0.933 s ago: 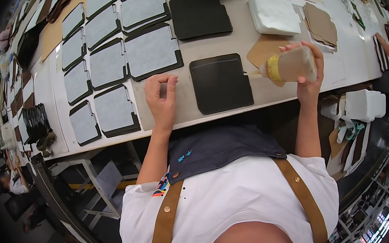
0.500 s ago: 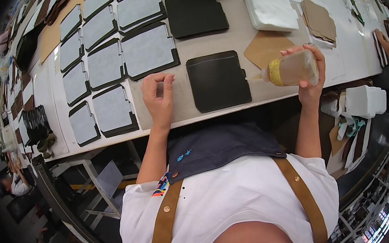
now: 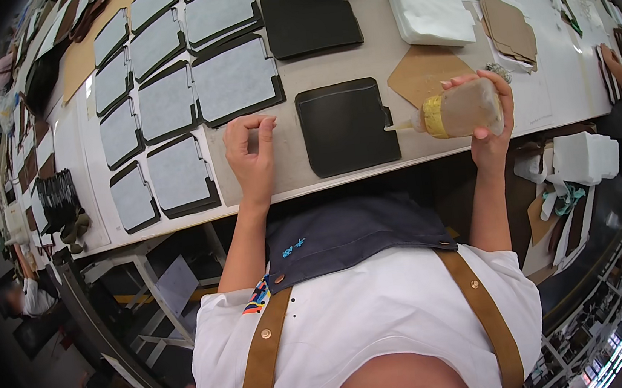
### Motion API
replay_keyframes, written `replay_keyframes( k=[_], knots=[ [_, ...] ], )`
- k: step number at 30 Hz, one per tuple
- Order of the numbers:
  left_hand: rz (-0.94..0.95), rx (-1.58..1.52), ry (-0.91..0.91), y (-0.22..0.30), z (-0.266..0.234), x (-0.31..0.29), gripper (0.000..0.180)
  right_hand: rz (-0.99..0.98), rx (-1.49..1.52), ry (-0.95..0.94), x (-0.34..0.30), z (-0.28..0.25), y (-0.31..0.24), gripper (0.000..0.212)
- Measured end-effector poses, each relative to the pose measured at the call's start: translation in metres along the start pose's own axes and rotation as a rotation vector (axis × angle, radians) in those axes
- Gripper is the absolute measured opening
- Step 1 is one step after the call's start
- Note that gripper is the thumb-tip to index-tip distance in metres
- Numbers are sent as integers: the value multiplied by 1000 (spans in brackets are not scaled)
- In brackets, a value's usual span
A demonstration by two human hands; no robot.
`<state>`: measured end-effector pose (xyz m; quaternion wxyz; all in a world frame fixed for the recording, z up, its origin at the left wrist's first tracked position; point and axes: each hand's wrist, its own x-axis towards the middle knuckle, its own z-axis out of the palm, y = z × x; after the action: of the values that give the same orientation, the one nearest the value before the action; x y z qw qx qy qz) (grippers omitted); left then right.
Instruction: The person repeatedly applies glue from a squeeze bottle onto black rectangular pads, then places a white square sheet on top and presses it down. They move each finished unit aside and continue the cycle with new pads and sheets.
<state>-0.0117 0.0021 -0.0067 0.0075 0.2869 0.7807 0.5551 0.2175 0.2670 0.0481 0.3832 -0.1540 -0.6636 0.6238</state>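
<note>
A squarish black panel (image 3: 342, 131) with a notched right side lies flat before me near the table's front edge. My right hand (image 3: 499, 125) is wrapped round a squeeze bottle (image 3: 469, 109) with cloudy, pale brownish contents and a yellow band near its neck. The bottle is tipped on its side, its thin nozzle pointing left at the panel's right edge. Left of the panel, my left hand (image 3: 250, 159) rests with its fingers curled in toward the thumb; nothing shows in it. Beyond lies a second black panel (image 3: 310, 20).
Several black pieces topped with pale grey sheets (image 3: 167, 101) lie in rows at left. A brown card (image 3: 427, 76), a white stack (image 3: 431, 15) and tan cut pieces (image 3: 509, 28) are at right. Another person's arm (image 3: 620, 70) reaches in at far right.
The bottle has shifted slightly left and down, bringing its nozzle tip to the panel's right edge. My left hand stays nearly still. Part of another person's arm now shows at lower left.
</note>
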Motion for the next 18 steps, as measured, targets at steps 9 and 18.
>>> replay_keyframes(
  k=[9, 18],
  knots=[
    [3, -5, 6, -2, 1, -1, 10, 83, 15, -1, -16, -6, -5, 100],
    [26, 13, 9, -1, 0, -2, 12, 171, 201, 318, -57, -11, -12, 92]
  ],
)
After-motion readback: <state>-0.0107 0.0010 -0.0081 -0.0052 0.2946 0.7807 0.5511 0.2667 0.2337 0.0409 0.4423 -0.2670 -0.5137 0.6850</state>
